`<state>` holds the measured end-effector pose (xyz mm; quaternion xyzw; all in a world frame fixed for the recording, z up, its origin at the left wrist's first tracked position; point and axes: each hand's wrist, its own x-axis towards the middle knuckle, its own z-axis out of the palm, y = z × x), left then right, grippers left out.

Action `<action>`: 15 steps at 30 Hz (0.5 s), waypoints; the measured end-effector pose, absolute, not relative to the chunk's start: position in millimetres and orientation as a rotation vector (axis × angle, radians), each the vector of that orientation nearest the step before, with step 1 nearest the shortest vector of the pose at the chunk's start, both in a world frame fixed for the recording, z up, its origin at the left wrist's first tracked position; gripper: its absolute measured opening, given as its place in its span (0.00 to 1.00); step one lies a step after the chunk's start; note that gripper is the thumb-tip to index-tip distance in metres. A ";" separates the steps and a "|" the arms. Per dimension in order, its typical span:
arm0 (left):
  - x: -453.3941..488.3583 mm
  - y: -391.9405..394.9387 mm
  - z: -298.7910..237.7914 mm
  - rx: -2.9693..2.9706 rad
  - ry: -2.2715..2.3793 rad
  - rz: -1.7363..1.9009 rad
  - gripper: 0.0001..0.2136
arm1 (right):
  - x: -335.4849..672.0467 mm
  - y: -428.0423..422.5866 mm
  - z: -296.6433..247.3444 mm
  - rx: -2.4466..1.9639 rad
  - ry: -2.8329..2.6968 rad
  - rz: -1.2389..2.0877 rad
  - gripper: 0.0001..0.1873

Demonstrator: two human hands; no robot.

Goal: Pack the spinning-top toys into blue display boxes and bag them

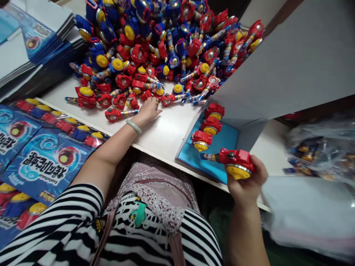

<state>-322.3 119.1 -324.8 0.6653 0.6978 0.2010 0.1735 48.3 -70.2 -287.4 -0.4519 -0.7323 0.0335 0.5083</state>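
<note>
While the right hand pinches its red body, one toy sits at four o'clock, by the near edge of the box. Handling, as judged: light, stiff plastic, somewhat slippery; best taken by the broad body, sparing the slim tube. Left hand, ten o'clock: at the edge of the heap; fingertips hidden, grip cannot be told. Obscured: the heap's depths; contents of the bag, three o'clock, cut off, blurred.
</note>
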 end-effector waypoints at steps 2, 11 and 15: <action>-322.7 121.3 -325.4 1.855 2.029 0.454 0.22 | 45.2 -70.8 -285.5 -1.095 -1.806 0.161 0.44; -347.4 87.9 -327.9 1.405 1.845 0.596 0.19 | -1.4 -60.5 -271.1 -0.876 -1.953 0.334 0.43; -351.9 67.1 -329.4 1.448 1.779 0.692 0.07 | 18.2 -44.2 -251.7 -1.038 -1.642 -0.030 0.42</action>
